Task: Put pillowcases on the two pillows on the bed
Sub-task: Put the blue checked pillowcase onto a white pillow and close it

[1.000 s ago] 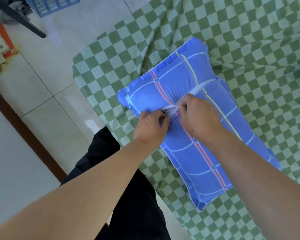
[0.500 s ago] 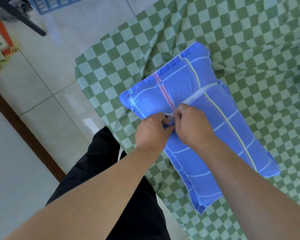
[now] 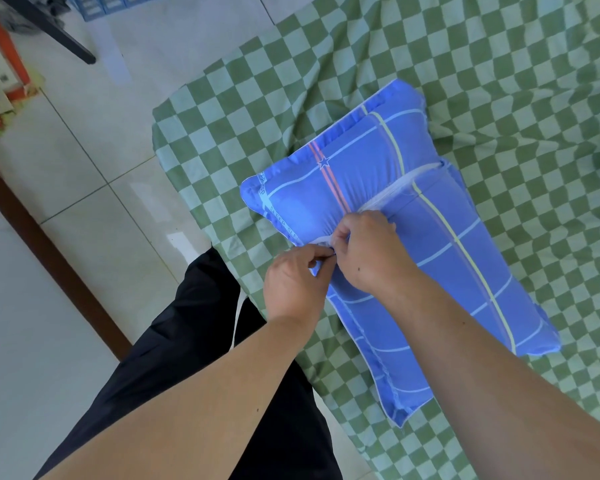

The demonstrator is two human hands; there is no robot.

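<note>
The left hand (image 3: 297,282) and the right hand (image 3: 368,252) meet knuckle to knuckle at the near long edge of the blue pillowcase (image 3: 378,188), each with curled fingers pinching the fabric at the mouth of its opening. The left thumb and forefinger nip a small fold of blue cloth; the right fingers curl over the edge where a strip of white shows. That white is the pillow (image 3: 394,194) inside the case, visible only as a narrow band along the slit that runs across the middle of the case from the hands toward its far edge. The case, crossed with pale blue, yellow and pink lines and marked with a small star, is filled out on both sides of the slit and lies slantwise near the corner of the bed (image 3: 499,81), on a green checked sheet (image 3: 243,109) that is wrinkled around it. Below the forearms are the person's black trousers (image 3: 201,341), standing on a pale tiled floor (image 3: 94,161).
</note>
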